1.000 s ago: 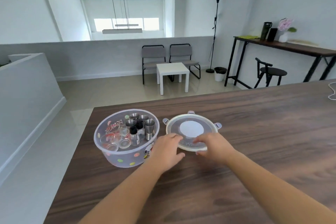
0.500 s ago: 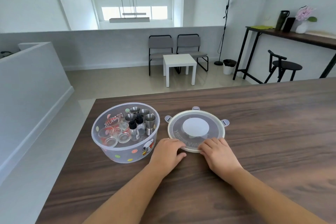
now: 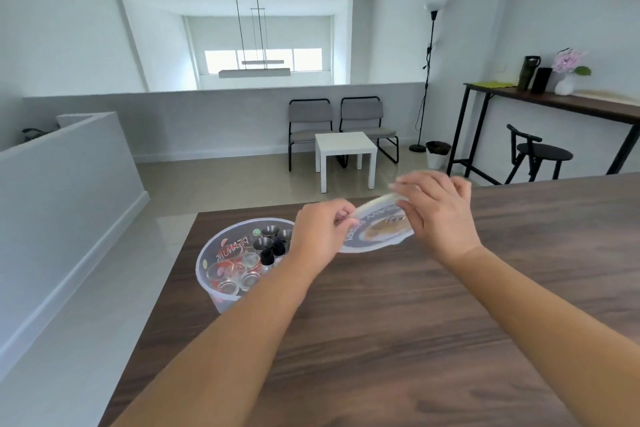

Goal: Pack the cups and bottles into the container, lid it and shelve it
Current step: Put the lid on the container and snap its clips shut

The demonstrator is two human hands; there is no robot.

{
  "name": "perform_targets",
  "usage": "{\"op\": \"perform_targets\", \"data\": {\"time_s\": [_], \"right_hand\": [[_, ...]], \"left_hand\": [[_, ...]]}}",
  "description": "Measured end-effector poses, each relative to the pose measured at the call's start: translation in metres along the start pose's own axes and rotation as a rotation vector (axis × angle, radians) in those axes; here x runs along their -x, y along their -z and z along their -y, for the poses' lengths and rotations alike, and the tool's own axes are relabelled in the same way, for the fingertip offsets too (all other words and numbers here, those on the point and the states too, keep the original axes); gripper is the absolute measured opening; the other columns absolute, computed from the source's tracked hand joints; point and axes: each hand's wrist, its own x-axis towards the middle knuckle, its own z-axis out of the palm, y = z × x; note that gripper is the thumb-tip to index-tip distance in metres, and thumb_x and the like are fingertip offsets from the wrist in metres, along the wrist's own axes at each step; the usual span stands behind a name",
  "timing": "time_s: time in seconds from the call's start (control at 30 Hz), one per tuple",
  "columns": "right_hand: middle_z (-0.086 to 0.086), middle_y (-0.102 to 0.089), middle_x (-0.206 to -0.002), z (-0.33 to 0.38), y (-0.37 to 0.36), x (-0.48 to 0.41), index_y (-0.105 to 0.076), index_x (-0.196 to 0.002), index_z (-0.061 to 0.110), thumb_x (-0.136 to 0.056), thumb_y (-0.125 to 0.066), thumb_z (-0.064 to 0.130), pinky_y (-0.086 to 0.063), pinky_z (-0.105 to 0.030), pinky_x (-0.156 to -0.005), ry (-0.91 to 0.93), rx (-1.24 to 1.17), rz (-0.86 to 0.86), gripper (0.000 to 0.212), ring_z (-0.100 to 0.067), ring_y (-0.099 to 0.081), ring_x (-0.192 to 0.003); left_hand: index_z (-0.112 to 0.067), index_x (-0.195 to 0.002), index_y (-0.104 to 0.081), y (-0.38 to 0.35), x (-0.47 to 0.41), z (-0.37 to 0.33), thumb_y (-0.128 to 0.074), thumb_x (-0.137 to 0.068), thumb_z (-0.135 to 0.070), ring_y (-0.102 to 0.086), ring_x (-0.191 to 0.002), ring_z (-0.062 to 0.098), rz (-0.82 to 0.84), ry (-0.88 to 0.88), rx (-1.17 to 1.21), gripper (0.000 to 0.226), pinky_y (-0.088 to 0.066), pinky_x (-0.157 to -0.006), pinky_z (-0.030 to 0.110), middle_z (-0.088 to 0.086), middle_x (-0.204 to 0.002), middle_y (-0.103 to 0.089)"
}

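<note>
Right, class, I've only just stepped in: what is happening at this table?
A person holds the round lid tilted above the wooden table, left hand on its near-left edge, right hand on its far side. The clear container beside it already holds cups and small bottles and is not yet lidded.

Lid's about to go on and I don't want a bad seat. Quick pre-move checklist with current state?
1. Lid gripped by both hands: ok. Left hand pinches its near-left edge, right hand holds the far-right side.
2. Lid clear of the table: ok, it is lifted and tilted.
3. Lid over the container: not ok, it hangs to the container's right.
4. Cups and bottles inside the container: ok, nothing else lies loose on the table in view.
5. Contents below the rim: cannot tell, the left forearm hides the right side.
6. Lid clips open: cannot tell, blurred.
</note>
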Motion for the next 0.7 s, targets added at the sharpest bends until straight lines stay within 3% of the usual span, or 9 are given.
{"op": "perform_targets", "data": {"time_s": [0.13, 0.27, 0.33, 0.4, 0.47, 0.5, 0.57, 0.63, 0.7], "right_hand": [[-0.008, -0.035, -0.151, 0.013, -0.005, -0.024, -0.042, -0.140, 0.022, -0.084, -0.067, 0.018, -0.030, -0.044, -0.101, -0.159, -0.134, 0.072, 0.061, -0.030, -0.035, -0.135], [-0.007, -0.020, -0.157, 0.029, -0.023, -0.028, -0.023, -0.147, 0.022, -0.083, -0.069, 0.021, -0.024, -0.043, -0.111, -0.364, -0.306, 0.152, 0.079, -0.026, -0.023, -0.142], [-0.004, -0.027, -0.154, 0.039, -0.031, -0.030, -0.018, -0.148, 0.022, -0.085, -0.067, 0.022, -0.030, -0.036, -0.110, -0.539, -0.514, 0.193, 0.081, -0.019, -0.031, -0.138], [0.000, -0.049, -0.138, 0.054, -0.040, -0.036, -0.025, -0.146, 0.022, -0.087, -0.065, 0.021, -0.044, -0.027, -0.095, -0.677, -0.715, 0.275, 0.072, -0.010, -0.054, -0.112], [0.004, -0.062, -0.116, 0.070, -0.049, -0.042, -0.040, -0.139, 0.020, -0.089, -0.062, 0.018, -0.049, -0.026, -0.086, -0.702, -0.765, 0.320, 0.055, 0.000, -0.057, -0.088], [0.002, -0.063, -0.112, 0.078, -0.055, -0.044, -0.045, -0.135, 0.019, -0.089, -0.062, 0.018, -0.049, -0.027, -0.087, -0.705, -0.773, 0.328, 0.049, -0.001, -0.057, -0.086], [-0.004, -0.060, -0.123, 0.091, -0.066, -0.046, -0.048, -0.132, 0.017, -0.089, -0.062, 0.024, -0.044, -0.028, -0.090, -0.715, -0.732, 0.387, 0.047, -0.012, -0.058, -0.099], [-0.005, -0.053, -0.135, 0.097, -0.076, -0.043, -0.046, -0.134, 0.015, -0.089, -0.060, 0.034, -0.042, -0.035, -0.099, -0.759, -0.674, 0.509, 0.052, -0.022, -0.051, -0.119], [-0.004, -0.058, -0.128, 0.101, -0.087, -0.038, -0.055, -0.125, 0.015, -0.088, -0.059, 0.039, -0.046, -0.041, -0.099, -0.853, -0.752, 0.611, 0.043, -0.023, -0.055, -0.115]], "left_hand": [[-0.028, -0.077, -0.068, 0.049, -0.005, 0.007, -0.069, -0.081, -0.018, -0.066, -0.073, 0.002, -0.058, 0.182, 0.251, 0.011, -0.052, -0.065, 0.015, -0.011, -0.080, -0.072], [-0.022, -0.078, -0.068, 0.103, 0.001, 0.030, -0.065, -0.083, -0.009, -0.069, -0.069, 0.006, -0.146, 0.398, 0.567, 0.013, -0.053, -0.059, 0.015, -0.008, -0.074, -0.074], [-0.015, -0.085, -0.068, 0.125, 0.008, 0.046, -0.064, -0.083, -0.008, -0.070, -0.077, 0.014, -0.176, 0.503, 0.644, 0.008, -0.056, -0.066, 0.024, -0.001, -0.079, -0.074], [-0.008, -0.092, -0.067, 0.143, 0.018, 0.061, -0.063, -0.083, -0.008, -0.069, -0.082, 0.018, -0.195, 0.584, 0.701, 0.009, -0.055, -0.072, 0.030, 0.005, -0.085, -0.072], [-0.006, -0.092, -0.066, 0.154, 0.030, 0.073, -0.062, -0.084, -0.008, -0.069, -0.077, 0.014, -0.194, 0.641, 0.759, 0.009, -0.055, -0.069, 0.027, 0.004, -0.082, -0.072], [-0.007, -0.090, -0.066, 0.158, 0.036, 0.078, -0.062, -0.084, -0.008, -0.069, -0.073, 0.011, -0.188, 0.663, 0.771, 0.007, -0.056, -0.070, 0.026, 0.002, -0.079, -0.072], [-0.008, -0.088, -0.067, 0.161, 0.047, 0.088, -0.062, -0.085, -0.008, -0.069, -0.068, 0.009, -0.161, 0.707, 0.766, 0.006, -0.056, -0.074, 0.027, 0.000, -0.075, -0.072], [-0.008, -0.087, -0.067, 0.161, 0.055, 0.097, -0.063, -0.085, -0.008, -0.068, -0.066, 0.009, -0.152, 0.760, 0.774, 0.005, -0.056, -0.068, 0.025, 0.000, -0.071, -0.072], [-0.007, -0.086, -0.066, 0.160, 0.061, 0.107, -0.063, -0.085, -0.007, -0.066, -0.069, 0.010, -0.171, 0.829, 0.811, 0.004, -0.054, -0.064, 0.024, -0.001, -0.070, -0.071]]}}
